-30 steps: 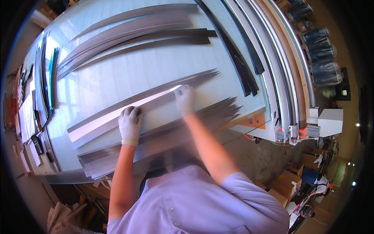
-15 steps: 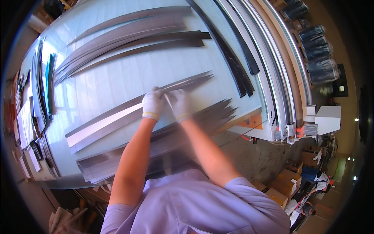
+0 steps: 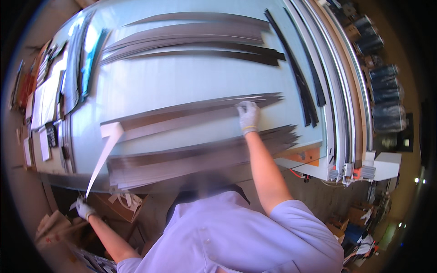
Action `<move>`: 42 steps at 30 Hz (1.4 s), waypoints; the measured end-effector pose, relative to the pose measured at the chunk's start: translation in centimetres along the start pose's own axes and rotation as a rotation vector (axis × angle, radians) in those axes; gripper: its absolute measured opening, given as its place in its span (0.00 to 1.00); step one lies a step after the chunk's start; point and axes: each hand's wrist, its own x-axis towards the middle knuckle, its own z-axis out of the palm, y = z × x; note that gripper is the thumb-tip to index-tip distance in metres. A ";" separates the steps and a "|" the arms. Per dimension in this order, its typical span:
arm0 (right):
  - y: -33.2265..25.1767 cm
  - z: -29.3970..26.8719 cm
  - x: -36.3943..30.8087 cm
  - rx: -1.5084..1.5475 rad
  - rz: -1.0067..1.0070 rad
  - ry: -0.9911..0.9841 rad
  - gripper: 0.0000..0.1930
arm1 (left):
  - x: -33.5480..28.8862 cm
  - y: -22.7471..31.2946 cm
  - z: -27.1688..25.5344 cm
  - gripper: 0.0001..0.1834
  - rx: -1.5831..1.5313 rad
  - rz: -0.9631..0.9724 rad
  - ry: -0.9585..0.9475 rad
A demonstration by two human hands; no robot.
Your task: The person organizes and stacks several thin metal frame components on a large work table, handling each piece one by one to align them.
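Observation:
My gloved left hand (image 3: pixel 84 209) is off the table's front left edge, closed on one end of a long white paper strip (image 3: pixel 104 157). The strip rises to the table and folds over at the left end of a stack of grey-brown strips (image 3: pixel 182 120). Over the right end of that stack is my gloved right hand (image 3: pixel 248 114), fingers bent together at a thin pale sliver (image 3: pixel 250 98) on its upper edge. Whether the fingers grip anything there I cannot make out. Nearer my body lies a second stack of grey strips (image 3: pixel 182 164) with jagged right ends.
More dark strips (image 3: pixel 195 34) lie across the table's far side. Long black strips (image 3: pixel 293 68) run along the right, beside metal rails (image 3: pixel 334 77). Papers and a black calculator (image 3: pixel 52 136) sit at the left. Below the front edge is a cardboard box (image 3: pixel 123 207) with white scraps.
My hands were together over the middle of the stack. The left has swung down left past the table edge, pulling the white strip off the stack; the right has moved right.

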 end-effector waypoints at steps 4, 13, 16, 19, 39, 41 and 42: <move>0.4 0.4 -0.1 -0.114 0.029 0.006 0.06 | 1.2 -2.6 -16.9 0.12 0.056 -0.052 0.307; -11.9 1.2 -2.5 -0.073 -0.035 0.026 0.10 | -6.9 -11.5 -12.2 0.09 -0.212 -0.272 0.029; -15.3 3.5 -3.4 -0.289 -0.364 -0.148 0.16 | -5.6 -12.0 -11.0 0.07 -0.260 -0.228 0.044; -16.3 5.9 -4.2 -0.296 -0.645 -0.283 0.20 | -3.6 -10.5 -8.1 0.08 -0.269 -0.196 0.013; -19.3 -3.5 -9.4 -0.081 -1.094 -0.248 0.12 | -11.5 1.6 9.3 0.30 0.198 0.088 -0.008; -18.0 -4.6 -12.3 -0.068 -1.047 -0.364 0.13 | -12.7 3.3 10.9 0.28 0.287 0.233 -0.010; -17.6 -4.7 -13.4 -0.075 -1.007 -0.414 0.13 | -13.3 3.9 11.9 0.27 0.376 0.363 -0.003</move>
